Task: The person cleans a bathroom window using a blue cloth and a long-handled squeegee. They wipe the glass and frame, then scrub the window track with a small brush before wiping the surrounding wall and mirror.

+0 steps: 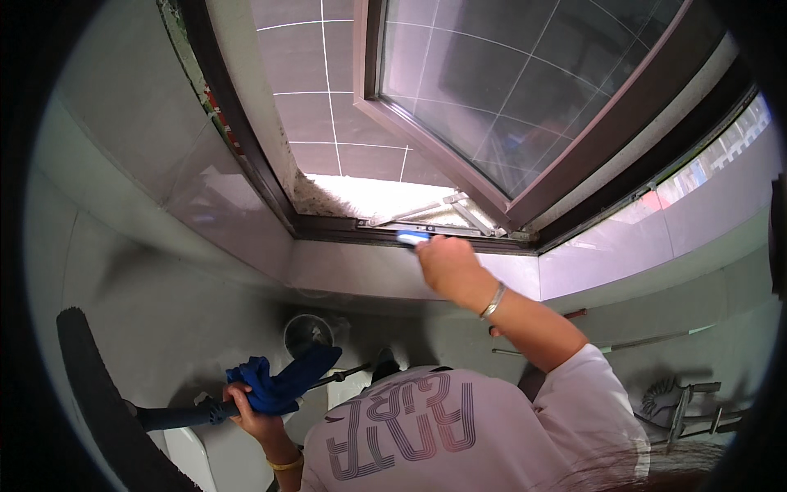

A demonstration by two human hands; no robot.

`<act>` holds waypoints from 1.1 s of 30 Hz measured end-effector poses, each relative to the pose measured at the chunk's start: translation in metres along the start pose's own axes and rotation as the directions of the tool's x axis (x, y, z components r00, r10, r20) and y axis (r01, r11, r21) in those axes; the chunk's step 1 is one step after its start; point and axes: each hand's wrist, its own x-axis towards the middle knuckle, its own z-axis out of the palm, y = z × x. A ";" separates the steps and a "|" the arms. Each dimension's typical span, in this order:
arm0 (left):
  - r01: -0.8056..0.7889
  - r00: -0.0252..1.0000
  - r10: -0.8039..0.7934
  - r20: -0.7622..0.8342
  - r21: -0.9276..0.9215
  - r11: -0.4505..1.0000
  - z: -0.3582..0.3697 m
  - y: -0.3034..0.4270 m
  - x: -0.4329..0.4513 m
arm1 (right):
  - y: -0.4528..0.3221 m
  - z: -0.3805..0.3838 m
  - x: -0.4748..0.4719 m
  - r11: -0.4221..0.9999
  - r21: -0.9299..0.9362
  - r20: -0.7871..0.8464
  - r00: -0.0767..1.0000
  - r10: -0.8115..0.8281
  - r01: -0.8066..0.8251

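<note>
My right hand (454, 273) grips a small blue-and-white tool (411, 237), perhaps a brush, against the lower rail of the dark window frame (329, 227). Just beyond it, a metal hinge stay (424, 209) joins that rail to the glazed sash (486, 104), which stands swung outward. Low on the left, my left hand (248, 413) is closed around a dark pole (175, 418) and a bunched blue cloth (270, 390). A long, dark, fuzzy-edged head (92, 369) sits at the pole's outer end. My fingers partly hide the pole and the small tool's handle.
A bucket (288, 338) stands on the floor below the sill (356, 261). To the right, a thin pole (652, 339) lies near metal plumbing fittings with a coiled hose (679, 406). A white fixture (190, 455) shows at lower left. Tiled walls flank the window.
</note>
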 end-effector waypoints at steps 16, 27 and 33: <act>-0.022 1.000 0.023 -0.006 0.034 0.999 0.007 0.001 0.004 | 0.067 0.025 -0.054 0.999 -0.041 -0.390 0.920 -0.047 0.033; -0.026 0.998 0.025 0.063 0.012 1.000 0.004 -0.007 0.009 | 0.136 0.023 -0.082 0.959 -0.063 -0.148 0.953 0.264 -0.276; 0.064 0.996 -0.063 0.057 -0.004 0.998 0.009 0.001 0.005 | 0.124 -0.005 -0.087 0.976 -0.085 -0.132 0.973 0.188 -0.200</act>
